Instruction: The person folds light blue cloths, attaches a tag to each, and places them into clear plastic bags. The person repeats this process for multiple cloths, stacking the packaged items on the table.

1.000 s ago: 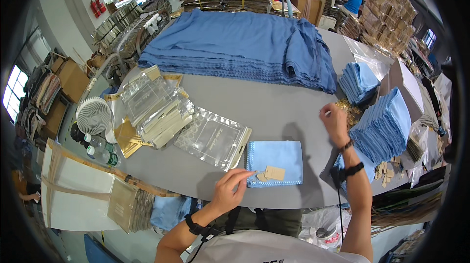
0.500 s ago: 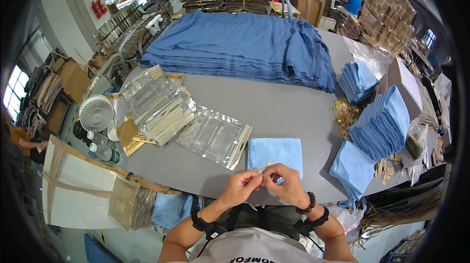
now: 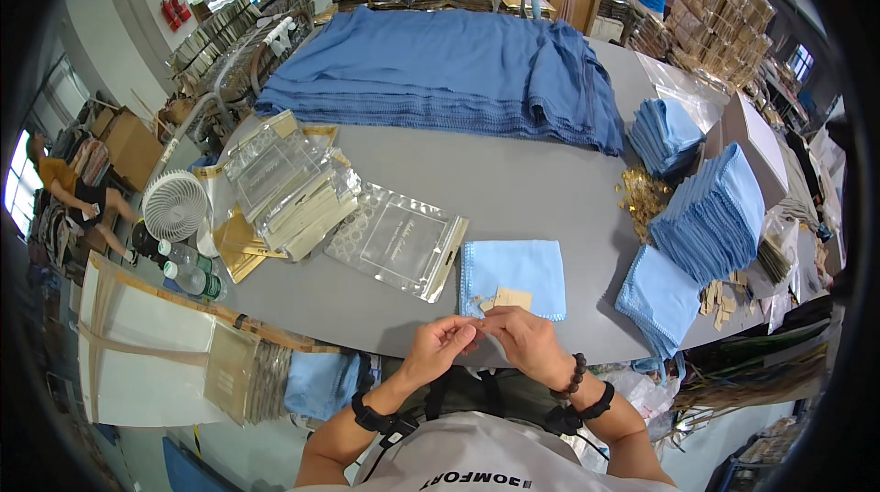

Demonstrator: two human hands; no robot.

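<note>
My left hand (image 3: 444,343) and my right hand (image 3: 529,345) meet at the table's near edge, fingertips pinched together. Whatever sits between them is too small to make out. Just beyond lies a folded light blue cloth (image 3: 513,265) with a stitched edge, its near side by my fingers. Small beige cardboard tags (image 3: 506,299) rest on the cloth's near part. To its left, a clear plastic bag (image 3: 399,240) with a beige top strip lies flat on the table.
A wide stack of darker blue cloth (image 3: 440,71) covers the far side. Folded light blue cloths (image 3: 710,217) and gold bits (image 3: 642,197) are at the right. More bags (image 3: 291,185), a white fan (image 3: 176,208) and bottles (image 3: 194,279) stand left. A person (image 3: 82,190) is beyond.
My hands have drawn back slightly toward me from the cloth, still pinched together. More of the beige tags on the cloth shows. A person has come further into view at the far left.
</note>
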